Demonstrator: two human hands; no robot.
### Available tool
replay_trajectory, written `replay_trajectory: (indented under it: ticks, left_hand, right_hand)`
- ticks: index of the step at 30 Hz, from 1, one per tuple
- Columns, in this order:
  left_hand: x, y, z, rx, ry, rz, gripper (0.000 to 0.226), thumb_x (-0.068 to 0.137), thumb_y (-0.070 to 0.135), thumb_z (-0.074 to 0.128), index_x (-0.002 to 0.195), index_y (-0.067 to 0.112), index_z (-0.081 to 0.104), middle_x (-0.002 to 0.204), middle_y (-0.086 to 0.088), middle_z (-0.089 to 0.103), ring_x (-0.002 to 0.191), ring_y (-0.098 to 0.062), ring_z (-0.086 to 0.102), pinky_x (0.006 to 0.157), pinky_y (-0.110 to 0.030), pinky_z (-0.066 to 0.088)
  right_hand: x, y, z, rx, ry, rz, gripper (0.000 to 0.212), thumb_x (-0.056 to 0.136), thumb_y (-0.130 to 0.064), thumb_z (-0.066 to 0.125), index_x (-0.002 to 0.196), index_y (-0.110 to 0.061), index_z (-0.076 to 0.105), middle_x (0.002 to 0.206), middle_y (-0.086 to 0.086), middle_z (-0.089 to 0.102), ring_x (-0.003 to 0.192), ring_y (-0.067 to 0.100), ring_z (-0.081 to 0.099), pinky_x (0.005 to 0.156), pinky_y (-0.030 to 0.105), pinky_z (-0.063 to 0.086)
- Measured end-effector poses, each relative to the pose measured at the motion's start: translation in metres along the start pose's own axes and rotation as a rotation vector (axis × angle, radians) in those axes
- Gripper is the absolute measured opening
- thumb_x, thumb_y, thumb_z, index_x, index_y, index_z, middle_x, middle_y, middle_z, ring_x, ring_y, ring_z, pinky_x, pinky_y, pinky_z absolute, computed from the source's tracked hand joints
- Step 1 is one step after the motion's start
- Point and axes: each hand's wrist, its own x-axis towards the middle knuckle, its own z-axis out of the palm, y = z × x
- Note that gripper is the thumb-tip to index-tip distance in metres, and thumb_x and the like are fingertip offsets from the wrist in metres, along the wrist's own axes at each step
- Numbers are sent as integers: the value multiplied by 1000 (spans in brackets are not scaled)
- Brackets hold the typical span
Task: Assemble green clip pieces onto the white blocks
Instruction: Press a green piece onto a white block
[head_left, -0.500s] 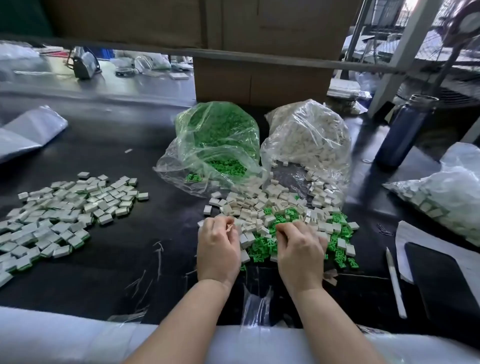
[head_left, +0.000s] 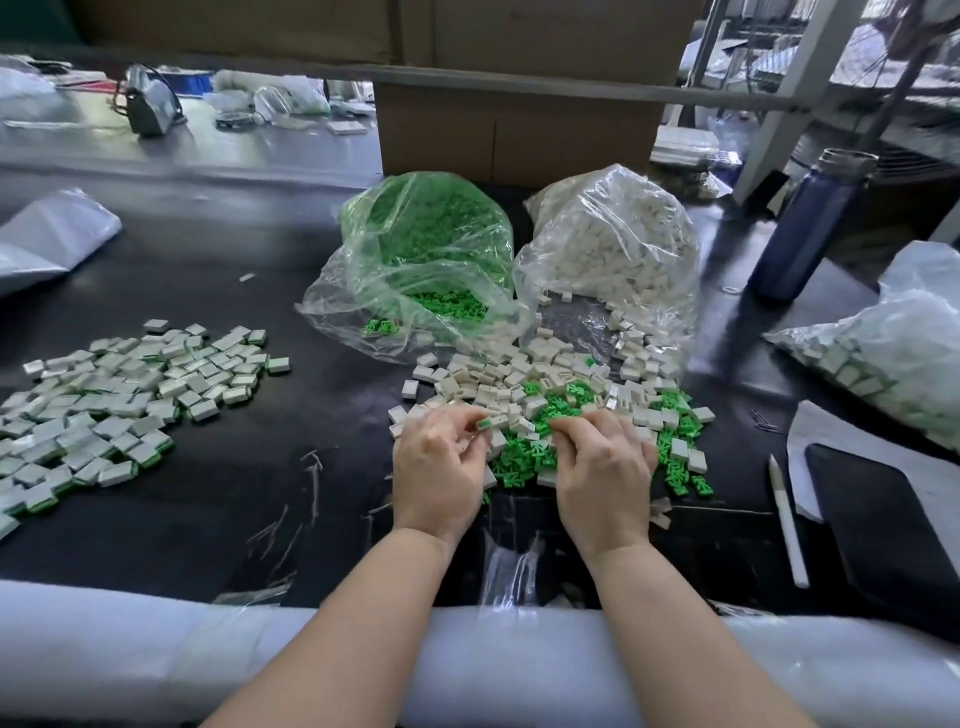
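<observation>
Two hands work at the mixed pile of white blocks (head_left: 519, 379) and green clips (head_left: 524, 460) on the dark surface (head_left: 291, 467).
The left hand (head_left: 439, 467) pinches a white block with a green clip (head_left: 485, 423) already in it. The right hand (head_left: 602, 467) curls its fingers into the pile, but I cannot tell if it holds anything. Next, I think, the finished piece goes to the done pile (head_left: 119, 389) on the left. No writing can be read.

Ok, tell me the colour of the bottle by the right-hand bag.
Dark blue bottle, metallic cap; the head view shows it.

The left hand (head_left: 439, 467) pinches a white block with green clip (head_left: 485, 423); the right hand (head_left: 602, 475) rests curled on the loose pile (head_left: 545, 395).
</observation>
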Motion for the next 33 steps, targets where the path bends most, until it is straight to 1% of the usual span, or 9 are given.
replay_trajectory:
  ticks: [3, 7, 10, 13, 16, 19, 22, 26, 33]
  left_hand:
    - [-8, 7, -6, -96, -91, 78, 12, 77, 13, 72, 89, 15, 72, 74, 17, 61, 76, -17, 57, 81, -38, 48]
    - [-13, 13, -12, -219, -269, 148, 8, 70, 19, 65, 74, 19, 72, 63, 20, 57, 65, -1, 55, 68, -15, 43]
    - [-13, 14, -13, -168, -479, 224, 8, 72, 14, 71, 74, 20, 76, 67, 17, 62, 71, 4, 51, 79, -13, 37]
    - [-12, 14, -11, -56, -610, 272, 6, 77, 21, 71, 78, 24, 77, 78, 11, 66, 77, 1, 44, 91, -27, 31]
    - [-12, 14, -9, -42, -596, 255, 8, 80, 30, 71, 81, 24, 76, 79, 15, 59, 83, -3, 44, 96, -34, 28]
    - [-12, 11, -6, -32, -479, 255, 11, 81, 29, 70, 87, 21, 75, 80, 15, 55, 85, -8, 43, 94, -37, 33]
    - [-12, 9, 0, 64, -418, 266, 22, 86, 31, 64, 106, 25, 70, 96, 5, 58, 92, -12, 42, 95, -35, 32]
    - [-11, 9, 6, 214, -451, 291, 30, 93, 37, 50, 122, 38, 59, 108, 4, 48, 106, -16, 38, 95, -28, 25]
    - [-9, 7, 9, 301, -416, 302, 32, 90, 44, 51, 120, 37, 60, 110, 4, 46, 108, -17, 38, 94, -28, 23]
  right_hand:
    - [0, 1, -1, 14, 2, 18, 8, 82, -9, 68, 87, -13, 73, 89, 4, 67, 88, 29, 60, 74, 33, 23]
    - [0, 3, -1, 60, 6, 44, 8, 84, -10, 66, 88, -12, 73, 92, 4, 67, 91, 28, 59, 78, 31, 24]
    - [-1, 4, -2, 76, 9, 70, 8, 84, -10, 65, 89, -11, 73, 95, 6, 67, 95, 29, 58, 80, 31, 25]
    - [0, 4, -3, 71, -5, 77, 9, 85, -11, 64, 89, -11, 72, 96, 6, 67, 96, 29, 58, 80, 31, 25]
    - [0, 4, -2, 62, -31, 76, 10, 86, -11, 63, 90, -11, 72, 95, 5, 66, 97, 28, 57, 80, 31, 26]
    - [0, 4, -3, 59, -44, 91, 11, 85, -10, 62, 90, -12, 72, 96, 4, 66, 98, 27, 56, 81, 32, 27]
    - [0, 3, -4, 45, -47, 119, 14, 84, -8, 60, 90, -14, 71, 97, 2, 65, 99, 25, 55, 79, 29, 22]
    - [0, 3, -4, 25, -39, 152, 14, 85, -11, 59, 91, -17, 71, 100, 2, 63, 101, 23, 53, 78, 28, 19]
    - [1, 3, -5, 31, -34, 177, 13, 85, -12, 61, 90, -17, 71, 100, 2, 62, 101, 23, 51, 81, 30, 22]
